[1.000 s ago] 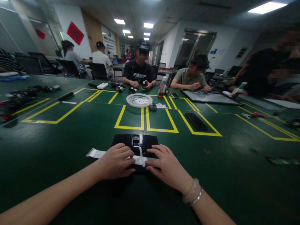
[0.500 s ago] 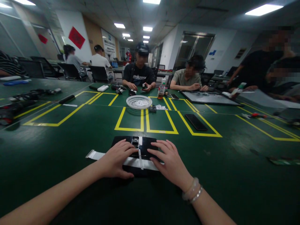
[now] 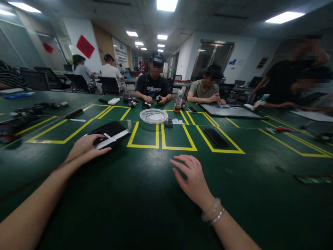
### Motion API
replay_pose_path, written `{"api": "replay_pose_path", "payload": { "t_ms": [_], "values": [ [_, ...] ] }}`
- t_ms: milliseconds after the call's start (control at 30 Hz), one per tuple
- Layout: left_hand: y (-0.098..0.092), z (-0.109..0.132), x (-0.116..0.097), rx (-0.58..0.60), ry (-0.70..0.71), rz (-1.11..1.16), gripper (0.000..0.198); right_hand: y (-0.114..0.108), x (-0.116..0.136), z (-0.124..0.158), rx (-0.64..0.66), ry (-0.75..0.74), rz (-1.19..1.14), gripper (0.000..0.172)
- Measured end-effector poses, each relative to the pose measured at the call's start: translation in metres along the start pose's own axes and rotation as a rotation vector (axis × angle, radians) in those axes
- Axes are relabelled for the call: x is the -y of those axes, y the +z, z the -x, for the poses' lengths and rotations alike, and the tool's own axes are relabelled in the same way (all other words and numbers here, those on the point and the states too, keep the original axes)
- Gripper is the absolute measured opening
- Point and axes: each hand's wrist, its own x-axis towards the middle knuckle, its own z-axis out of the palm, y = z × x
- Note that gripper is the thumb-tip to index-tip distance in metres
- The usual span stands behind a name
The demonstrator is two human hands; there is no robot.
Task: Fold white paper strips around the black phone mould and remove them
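Observation:
My left hand (image 3: 87,150) grips the near left edge of a flat black panel (image 3: 110,128), thumb on the near side and fingers beyond. A white strip, perhaps a flat ribbon cable (image 3: 116,138), runs along the panel's near side, with a short white piece across it. The panel is at the left, tilted, by a yellow-taped rectangle; whether it touches the table I cannot tell. My right hand (image 3: 191,178) is apart from it, low over the green table (image 3: 151,194), fingers spread and holding nothing.
Ahead stand a white plastic basket (image 3: 153,121) and a bottle (image 3: 178,104). A black phone-like slab (image 3: 215,137) lies inside yellow tape at the right. Dark tools (image 3: 15,125) lie at the left, a green circuit board (image 3: 314,179) far right. Co-workers sit across the table.
The black panel has moved from between my hands to the left and away from me, in my left hand. My right hand has let it go and stays about where it was.

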Motion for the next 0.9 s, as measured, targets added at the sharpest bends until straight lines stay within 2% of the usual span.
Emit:
{"api": "replay_pose_path", "payload": {
  "t_ms": [100,167,233,300,333,400,467,533,633,767,900],
  "values": [
    [0.002,-0.003,0.056,-0.001,-0.241,0.025,0.091,0.0,0.0,0.001,0.014,0.013,0.002,0.03],
    [0.004,-0.002,0.088,0.004,-0.313,0.068,0.08,-0.001,0.0,0.001,0.015,0.015,0.003,0.03],
    [0.006,0.0,0.111,0.041,-0.274,0.133,0.063,-0.001,0.0,0.001,0.014,0.013,0.002,0.029],
    [0.006,0.002,0.125,0.082,-0.195,0.185,0.048,-0.001,0.001,0.0,0.014,0.012,0.002,0.029],
    [0.006,0.002,0.13,0.08,-0.172,0.192,0.044,-0.001,0.001,0.0,0.013,0.012,0.002,0.029],
    [0.008,0.001,0.135,0.003,-0.178,0.168,0.042,-0.001,0.001,0.0,0.014,0.012,0.002,0.029],
    [0.013,0.0,0.138,-0.116,-0.228,0.123,0.047,0.0,0.001,0.0,0.019,0.015,0.001,0.03],
    [0.018,-0.001,0.141,-0.172,-0.292,0.093,0.054,-0.001,0.001,0.0,0.025,0.017,0.0,0.03],
    [0.025,-0.002,0.148,-0.125,-0.34,0.081,0.059,-0.001,0.001,0.001,0.025,0.018,-0.005,0.031],
    [0.031,-0.005,0.153,-0.035,-0.287,0.098,0.055,0.0,0.001,0.0,0.024,0.02,-0.012,0.031],
    [0.031,-0.005,0.151,-0.015,-0.295,0.102,0.055,0.001,0.001,0.0,0.01,0.013,-0.013,0.031]
  ]
}}
